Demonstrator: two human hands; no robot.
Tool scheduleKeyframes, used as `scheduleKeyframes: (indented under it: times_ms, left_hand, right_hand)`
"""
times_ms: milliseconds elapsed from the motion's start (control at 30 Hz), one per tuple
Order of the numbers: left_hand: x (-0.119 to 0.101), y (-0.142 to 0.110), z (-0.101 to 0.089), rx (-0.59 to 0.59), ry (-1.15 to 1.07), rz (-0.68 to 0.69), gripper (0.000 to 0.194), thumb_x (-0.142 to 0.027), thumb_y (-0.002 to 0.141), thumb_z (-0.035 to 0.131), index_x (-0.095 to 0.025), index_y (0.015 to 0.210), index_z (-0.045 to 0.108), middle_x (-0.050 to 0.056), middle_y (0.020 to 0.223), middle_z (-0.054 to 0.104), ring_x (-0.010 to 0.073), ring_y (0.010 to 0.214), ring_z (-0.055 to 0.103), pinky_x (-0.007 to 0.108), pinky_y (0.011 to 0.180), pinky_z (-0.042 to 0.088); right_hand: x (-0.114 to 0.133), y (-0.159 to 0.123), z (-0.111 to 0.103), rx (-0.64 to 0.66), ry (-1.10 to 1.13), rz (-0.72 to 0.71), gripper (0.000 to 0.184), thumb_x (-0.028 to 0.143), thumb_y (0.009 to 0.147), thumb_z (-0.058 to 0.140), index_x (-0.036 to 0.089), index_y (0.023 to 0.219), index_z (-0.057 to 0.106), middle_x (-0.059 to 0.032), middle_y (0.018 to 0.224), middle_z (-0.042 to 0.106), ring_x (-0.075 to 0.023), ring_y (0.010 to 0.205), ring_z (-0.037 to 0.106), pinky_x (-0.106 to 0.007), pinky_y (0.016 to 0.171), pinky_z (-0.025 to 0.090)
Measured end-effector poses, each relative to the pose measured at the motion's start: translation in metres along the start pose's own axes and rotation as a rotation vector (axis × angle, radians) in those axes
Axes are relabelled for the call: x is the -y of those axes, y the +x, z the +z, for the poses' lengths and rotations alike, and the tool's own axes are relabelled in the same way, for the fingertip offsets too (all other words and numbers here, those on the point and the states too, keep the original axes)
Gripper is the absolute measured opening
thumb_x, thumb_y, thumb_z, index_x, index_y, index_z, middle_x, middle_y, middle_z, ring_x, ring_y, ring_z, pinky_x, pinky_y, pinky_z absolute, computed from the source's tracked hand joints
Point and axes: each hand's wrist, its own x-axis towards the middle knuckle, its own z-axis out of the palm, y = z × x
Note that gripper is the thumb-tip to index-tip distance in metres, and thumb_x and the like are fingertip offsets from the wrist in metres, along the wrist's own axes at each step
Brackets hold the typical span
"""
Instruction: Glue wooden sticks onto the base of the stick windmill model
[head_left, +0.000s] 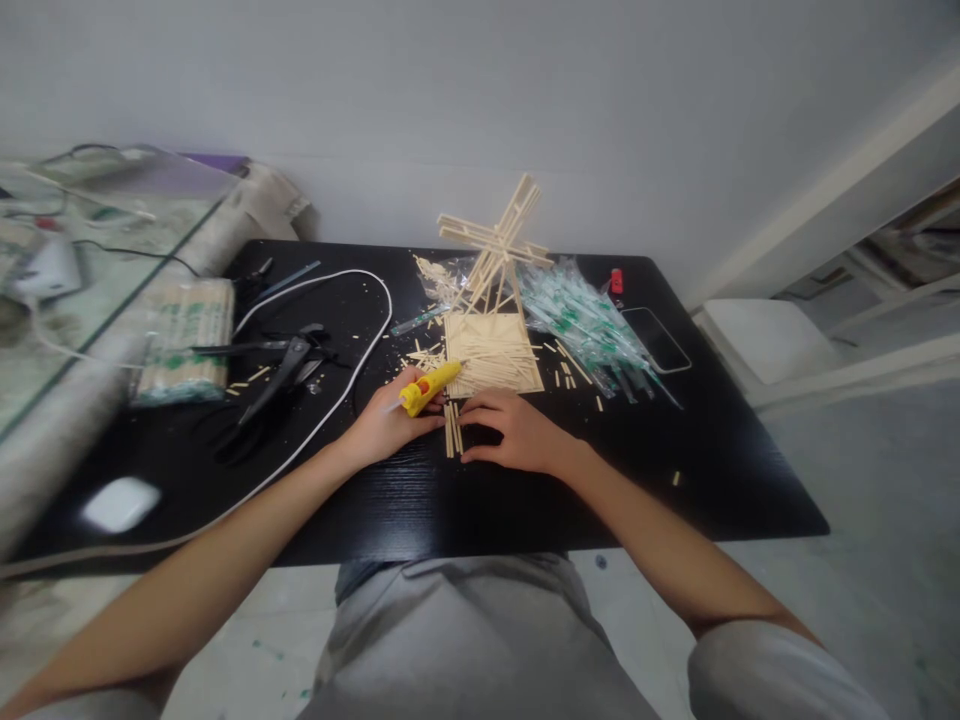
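Note:
My left hand [386, 425] is closed around a yellow hot glue gun [433, 388], whose nozzle points up and to the right. A clear glue stick seems to poke out of its rear. Below the gun, a few short wooden sticks [450, 432] lie side by side on the black table, with my left thumb close to their left side. My right hand [517, 432] rests at their right, thumb and fingers apart, fingertips at the sticks' edge. Just beyond, a square wooden base [529, 378] carries many loose sticks and a windmill-like stick model [499, 245].
Green-and-clear plastic wrappers [581, 320], a phone [656, 340] and a red object [616, 281] lie at right. Pliers-like cutters [281, 375], a stick pack [186, 335] and a white case [121, 504] are at left. A white cord [375, 330] loops across the black table [645, 470].

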Motion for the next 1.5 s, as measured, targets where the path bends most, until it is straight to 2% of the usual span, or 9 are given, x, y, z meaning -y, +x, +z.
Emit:
scheduleKeyframes:
  times_ms: [200, 367, 500, 767, 1100, 1300, 1500]
  left_hand:
    - [-0.001, -0.001, 0.001, 0.010, -0.008, 0.001, 0.046, -0.035, 0.069, 0.088, -0.022, 0.103, 0.060, 0.003, 0.105, 0.074, 0.0223, 0.095, 0.075, 0.041, 0.089, 0.062]
    - [-0.002, -0.001, 0.001, 0.028, -0.001, 0.036, 0.044, -0.032, 0.071, 0.087, -0.022, 0.105, 0.061, 0.002, 0.103, 0.073, 0.0216, 0.095, 0.074, 0.039, 0.088, 0.061]
    - [-0.005, -0.002, 0.000, 0.047, 0.008, 0.018, 0.043, -0.031, 0.072, 0.085, -0.022, 0.106, 0.061, 0.001, 0.105, 0.072, 0.0210, 0.093, 0.074, 0.038, 0.087, 0.062]
    - [-0.005, -0.003, 0.000, 0.038, 0.053, -0.014, 0.039, -0.029, 0.072, 0.082, -0.022, 0.103, 0.060, -0.001, 0.093, 0.070, 0.0203, 0.085, 0.074, 0.037, 0.078, 0.062]
    - [-0.009, -0.002, 0.003, 0.030, 0.047, -0.006, 0.036, -0.026, 0.071, 0.080, -0.021, 0.100, 0.061, -0.001, 0.094, 0.071, 0.0187, 0.084, 0.072, 0.033, 0.076, 0.061]
    - [-0.010, -0.002, 0.004, 0.033, 0.039, 0.003, 0.037, -0.028, 0.071, 0.081, -0.021, 0.101, 0.060, -0.001, 0.095, 0.069, 0.0160, 0.079, 0.069, 0.030, 0.072, 0.058]
    - [-0.007, -0.002, 0.001, 0.031, 0.158, 0.053, 0.036, -0.028, 0.074, 0.079, -0.021, 0.104, 0.062, -0.001, 0.091, 0.068, 0.0165, 0.081, 0.066, 0.030, 0.075, 0.054]
  right_hand:
    - [0.005, 0.001, 0.009, 0.008, -0.019, -0.040, 0.034, 0.039, 0.087, 0.084, 0.018, 0.113, 0.076, -0.0107, 0.113, 0.074, -0.0258, 0.105, 0.069, -0.045, 0.097, 0.056]
    - [0.012, 0.001, 0.013, -0.023, -0.080, -0.044, 0.038, 0.041, 0.087, 0.084, 0.016, 0.115, 0.077, -0.0116, 0.112, 0.073, -0.0273, 0.105, 0.066, -0.046, 0.098, 0.055]
    - [0.018, 0.002, 0.017, -0.009, -0.104, -0.017, 0.037, 0.043, 0.090, 0.081, 0.019, 0.117, 0.076, -0.0112, 0.114, 0.072, -0.0269, 0.110, 0.064, -0.046, 0.101, 0.053]
    - [0.022, 0.002, 0.027, -0.047, -0.206, -0.039, 0.033, 0.047, 0.096, 0.072, 0.019, 0.113, 0.077, -0.0112, 0.108, 0.071, -0.0272, 0.102, 0.062, -0.046, 0.094, 0.054]
    - [0.029, 0.006, 0.039, -0.123, -0.227, 0.050, 0.029, 0.046, 0.090, 0.080, 0.019, 0.100, 0.076, -0.0086, 0.099, 0.071, -0.0261, 0.096, 0.064, -0.043, 0.090, 0.055]
    - [0.028, 0.005, 0.040, -0.144, -0.184, 0.025, 0.024, 0.040, 0.092, 0.080, 0.018, 0.099, 0.076, -0.0107, 0.108, 0.070, -0.0264, 0.102, 0.065, -0.045, 0.095, 0.057]
    - [0.027, 0.002, 0.043, -0.165, -0.131, 0.017, 0.014, 0.032, 0.096, 0.074, 0.019, 0.101, 0.076, -0.0116, 0.111, 0.070, -0.0254, 0.105, 0.066, -0.044, 0.096, 0.060]
